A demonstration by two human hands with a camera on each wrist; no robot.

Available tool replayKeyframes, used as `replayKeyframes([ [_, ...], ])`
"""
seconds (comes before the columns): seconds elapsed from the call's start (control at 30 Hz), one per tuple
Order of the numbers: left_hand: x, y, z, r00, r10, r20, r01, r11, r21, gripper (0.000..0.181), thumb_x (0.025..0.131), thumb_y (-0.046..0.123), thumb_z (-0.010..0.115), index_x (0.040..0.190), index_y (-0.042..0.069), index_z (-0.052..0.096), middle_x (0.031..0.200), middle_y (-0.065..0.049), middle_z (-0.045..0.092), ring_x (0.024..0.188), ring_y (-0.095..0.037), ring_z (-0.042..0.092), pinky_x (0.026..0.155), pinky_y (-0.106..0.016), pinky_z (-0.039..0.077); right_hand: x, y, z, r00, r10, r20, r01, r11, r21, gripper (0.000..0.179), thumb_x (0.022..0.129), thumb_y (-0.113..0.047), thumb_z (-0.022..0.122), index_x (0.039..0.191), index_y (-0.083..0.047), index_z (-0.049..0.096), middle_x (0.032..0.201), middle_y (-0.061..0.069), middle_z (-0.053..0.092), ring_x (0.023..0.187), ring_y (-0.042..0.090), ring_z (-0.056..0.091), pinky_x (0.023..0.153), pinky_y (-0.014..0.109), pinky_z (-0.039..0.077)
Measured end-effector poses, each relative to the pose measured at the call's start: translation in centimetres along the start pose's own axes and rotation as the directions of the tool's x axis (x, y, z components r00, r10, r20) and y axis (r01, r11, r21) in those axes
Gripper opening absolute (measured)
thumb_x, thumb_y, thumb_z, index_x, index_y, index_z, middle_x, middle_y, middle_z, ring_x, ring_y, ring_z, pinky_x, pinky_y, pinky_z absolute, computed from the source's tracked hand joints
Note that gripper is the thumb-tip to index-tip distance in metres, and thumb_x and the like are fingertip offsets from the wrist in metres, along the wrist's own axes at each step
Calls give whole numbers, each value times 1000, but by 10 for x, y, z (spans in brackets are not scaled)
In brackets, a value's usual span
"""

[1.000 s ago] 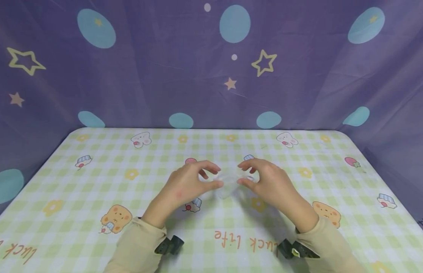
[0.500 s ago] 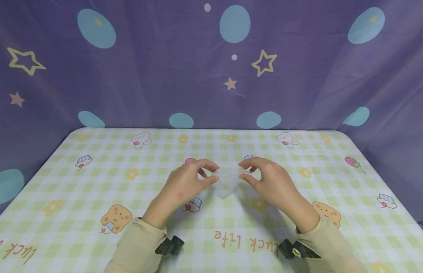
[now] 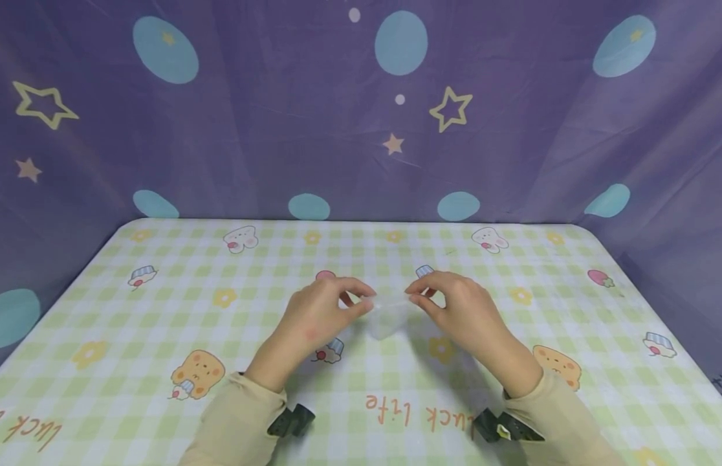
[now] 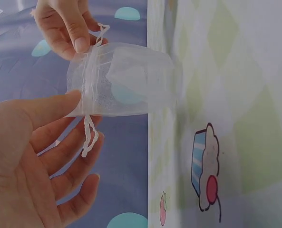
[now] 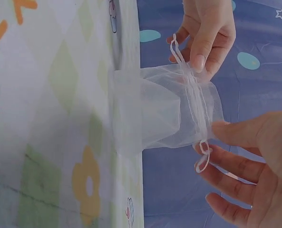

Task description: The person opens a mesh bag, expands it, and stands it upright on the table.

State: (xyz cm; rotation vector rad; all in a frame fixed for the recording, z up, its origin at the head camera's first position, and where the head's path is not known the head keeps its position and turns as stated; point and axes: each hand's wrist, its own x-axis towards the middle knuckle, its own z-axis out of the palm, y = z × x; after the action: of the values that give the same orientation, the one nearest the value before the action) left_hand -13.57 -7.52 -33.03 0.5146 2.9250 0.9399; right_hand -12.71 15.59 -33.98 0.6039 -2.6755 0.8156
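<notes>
A small sheer white drawstring pouch [image 3: 389,322] hangs between the two hands just above the table. My left hand [image 3: 325,309] pinches one top corner between thumb and fingers; my right hand [image 3: 461,305] pinches the opposite corner. In the left wrist view, the gathered channel near the mouth runs from hand to hand, with a white cord loop [image 4: 90,138] dangling beside the left fingers. The right wrist view has another cord loop [image 5: 205,159] by the right fingers. A paler whitish shape [image 5: 160,111] shows through the mesh; whether it is an item or folded fabric I cannot tell.
A green-and-white checked cloth [image 3: 268,414] with cartoon prints covers the table. Behind its far edge hangs a purple curtain [image 3: 314,129] with stars and blue ovals. Dark wrist-worn devices [image 3: 291,419] sit at both sleeve cuffs.
Thumbs and fingers of both hands have drawn closer together on the pouch's top corners. Its upper edge now stretches straight between the hands, and its body hangs more plainly in view.
</notes>
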Motion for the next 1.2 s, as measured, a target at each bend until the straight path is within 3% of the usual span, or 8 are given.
replayKeyframes([
  [0.2, 2, 0, -1, 1000, 8, -2, -9, 1000, -24, 19, 93, 40, 69, 107, 29, 76, 94, 14, 68, 88, -10, 61, 69, -35, 47, -1, -1, 0, 1000, -5, 4, 5, 1000, 11, 9, 85, -13, 79, 93, -17, 77, 89, -8, 71, 77, 10, 64, 66, 32, 49],
  [0.4, 6, 2, 2, 1000, 9, 4, -9, 1000, -24, 17, 94, 39, 68, 106, 29, 76, 94, 18, 69, 84, -6, 60, 67, -34, 48, -1, 0, 2, 999, -35, 13, 35, 999, 13, 13, 82, -9, 81, 88, -19, 75, 87, -10, 70, 78, 11, 64, 67, 31, 50],
  [0.7, 20, 7, -8, 995, 13, 103, -20, 998, 62, 20, 93, 40, 68, 108, 29, 76, 98, 17, 70, 86, -6, 61, 72, -34, 48, -4, 2, 0, 997, -72, 8, 72, 997, -4, 17, 80, -7, 82, 85, -21, 74, 87, -11, 70, 82, 10, 64, 71, 32, 52],
  [0.87, 25, 12, -13, 987, 27, 159, -52, 987, 154, 17, 92, 36, 70, 105, 27, 77, 95, 17, 71, 84, -7, 64, 75, -37, 49, -3, 1, -1, 997, -81, 12, 81, 997, -2, 9, 83, -17, 82, 87, -22, 75, 87, -13, 69, 81, 8, 64, 69, 31, 51],
  [0.93, 28, 15, -13, 983, 47, 177, -81, 979, 189, 15, 92, 34, 70, 103, 27, 78, 94, 16, 71, 84, -8, 65, 75, -39, 50, -2, 0, -1, 998, -67, 15, 67, 998, 1, 4, 86, -23, 79, 87, -21, 76, 85, -13, 69, 77, 7, 63, 66, 30, 50],
  [1.03, 31, 21, -11, 983, 68, 173, -106, 969, 223, 11, 92, 32, 70, 98, 29, 79, 91, 17, 71, 82, -8, 65, 73, -41, 50, 3, -4, -3, 999, -25, 32, 25, 1000, -16, 9, 89, -30, 76, 86, -20, 76, 81, -12, 68, 72, 7, 62, 62, 29, 48],
  [1.13, 33, 24, -9, 987, 72, 141, -104, 966, 236, 9, 91, 31, 70, 93, 31, 78, 88, 18, 70, 77, -7, 63, 71, -40, 49, 11, -7, -6, 992, 55, 113, -49, 997, -53, 13, 87, -30, 78, 91, -18, 73, 78, -11, 66, 67, 7, 59, 59, 30, 47],
  [1.2, 35, 25, -7, 991, 60, 123, -88, 968, 236, 8, 92, 31, 69, 91, 32, 77, 86, 19, 69, 74, -7, 62, 70, -40, 48, 17, -8, -6, 977, 111, 184, -97, 992, -82, 16, 86, -30, 79, 93, -17, 72, 77, -9, 66, 65, 8, 58, 59, 30, 47],
])
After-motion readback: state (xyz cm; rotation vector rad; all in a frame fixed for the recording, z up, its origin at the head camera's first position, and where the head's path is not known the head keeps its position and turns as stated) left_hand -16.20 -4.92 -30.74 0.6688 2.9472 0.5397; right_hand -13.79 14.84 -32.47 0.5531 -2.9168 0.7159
